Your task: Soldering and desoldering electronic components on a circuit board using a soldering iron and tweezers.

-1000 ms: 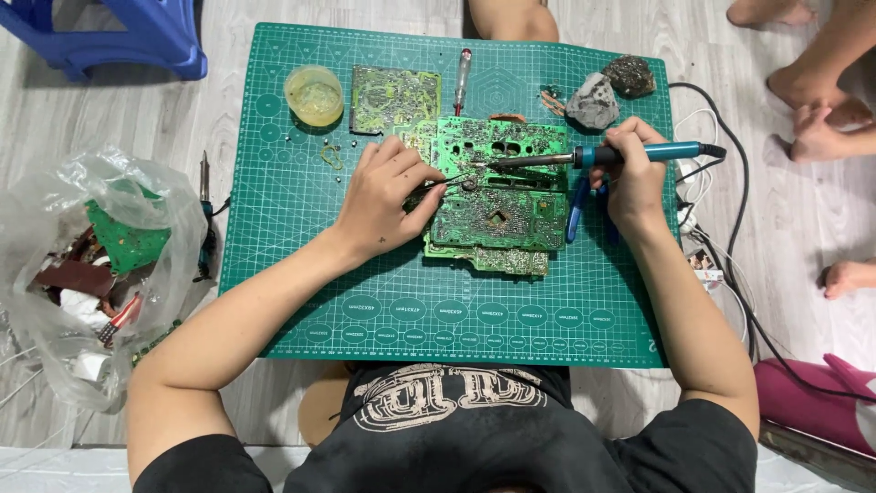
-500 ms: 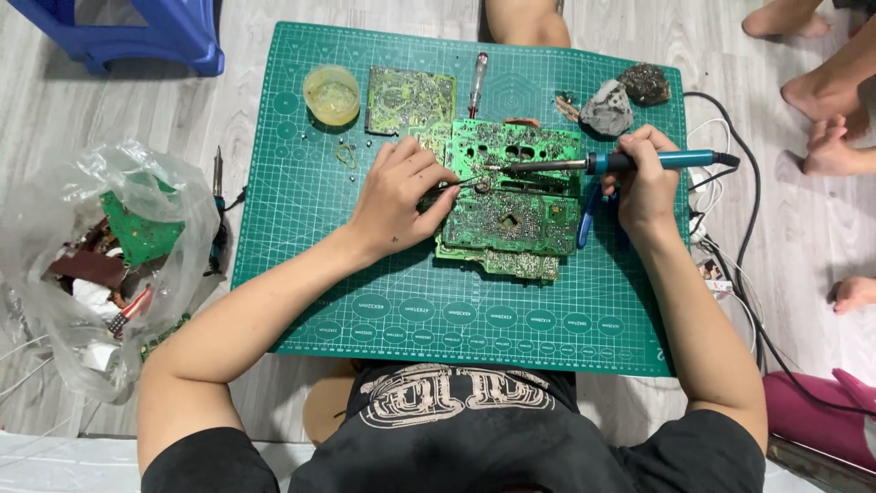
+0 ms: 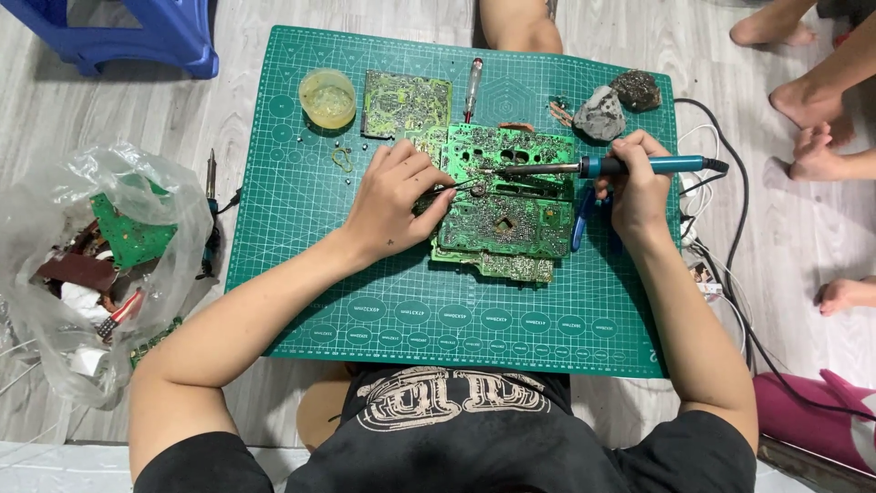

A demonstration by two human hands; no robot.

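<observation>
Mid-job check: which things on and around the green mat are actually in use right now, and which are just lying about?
In use: soldering iron in right hand; tweezers in left hand; circuit board.

Lying about: smaller circuit board; yellow tub; screwdriver; two grey lumps; plastic bag of scrap boards; blue stool.

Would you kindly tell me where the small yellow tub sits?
In the head view, the small yellow tub sits at the far left of the green cutting mat, beside a small circuit board.
</observation>
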